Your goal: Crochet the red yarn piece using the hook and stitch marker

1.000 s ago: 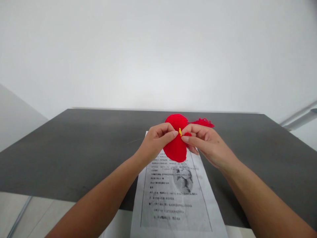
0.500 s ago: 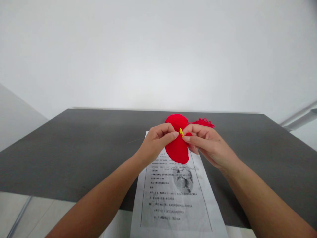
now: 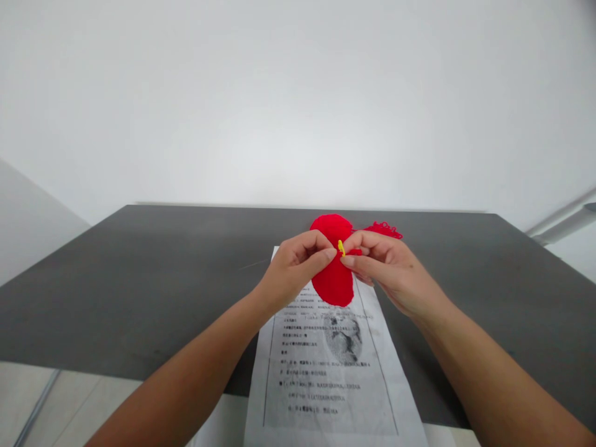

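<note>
A red crocheted piece (image 3: 333,287), with one rounded lobe above my fingers and one below, is held up over a printed sheet (image 3: 326,388). My left hand (image 3: 300,257) pinches its middle from the left between thumb and index finger. From the right, my right hand (image 3: 388,261) has thumb and index finger closed at a small yellow stitch marker (image 3: 341,248) on the crochet. Some red shows behind my right fingers too. The fingertips partly cover the spot where the marker meets the red stitches.
A loose, curly bundle of red yarn (image 3: 384,230) lies on the dark table (image 3: 162,279) beyond my right hand. The sheet, with text and a dark picture, reaches past the table's near edge. Behind the table stands a white wall (image 3: 298,105).
Both hands keep almost the same place. My right thumb has shifted slightly left at the yellow stitch marker, and the red piece has tilted a little.
</note>
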The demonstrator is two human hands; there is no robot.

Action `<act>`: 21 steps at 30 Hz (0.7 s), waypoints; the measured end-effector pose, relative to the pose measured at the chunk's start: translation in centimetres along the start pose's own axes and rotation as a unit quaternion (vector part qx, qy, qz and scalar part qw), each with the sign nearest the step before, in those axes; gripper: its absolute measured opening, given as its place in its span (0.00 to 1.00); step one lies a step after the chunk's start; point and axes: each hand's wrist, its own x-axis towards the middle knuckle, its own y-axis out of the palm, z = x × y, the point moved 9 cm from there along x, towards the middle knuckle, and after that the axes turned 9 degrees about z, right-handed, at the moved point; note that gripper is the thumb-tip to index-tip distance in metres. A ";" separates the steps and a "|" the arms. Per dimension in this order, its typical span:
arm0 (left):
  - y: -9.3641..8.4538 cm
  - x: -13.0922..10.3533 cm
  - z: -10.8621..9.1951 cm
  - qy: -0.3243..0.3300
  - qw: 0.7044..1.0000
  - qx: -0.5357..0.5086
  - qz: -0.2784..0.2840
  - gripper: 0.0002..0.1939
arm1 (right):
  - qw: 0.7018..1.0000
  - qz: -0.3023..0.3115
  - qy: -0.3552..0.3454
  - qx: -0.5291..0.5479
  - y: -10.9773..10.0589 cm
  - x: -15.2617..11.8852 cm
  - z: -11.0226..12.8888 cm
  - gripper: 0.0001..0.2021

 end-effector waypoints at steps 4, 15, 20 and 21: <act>0.0 0.0 0.2 -0.021 1.000 -0.022 -0.002 0.09 | 1.000 -0.015 0.000 0.004 -0.2 -0.1 0.0 0.08; 0.2 0.0 2.0 -0.066 0.986 -0.153 0.006 0.10 | 0.999 0.001 0.017 0.047 -0.1 0.0 -0.6 0.08; 0.4 0.0 2.0 -0.076 0.979 -0.191 0.005 0.09 | 0.998 0.009 0.011 0.055 0.1 0.0 -0.2 0.07; 0.5 0.1 2.0 -0.079 0.977 -0.198 0.006 0.09 | 0.998 0.009 0.010 0.057 0.1 -0.1 -0.2 0.07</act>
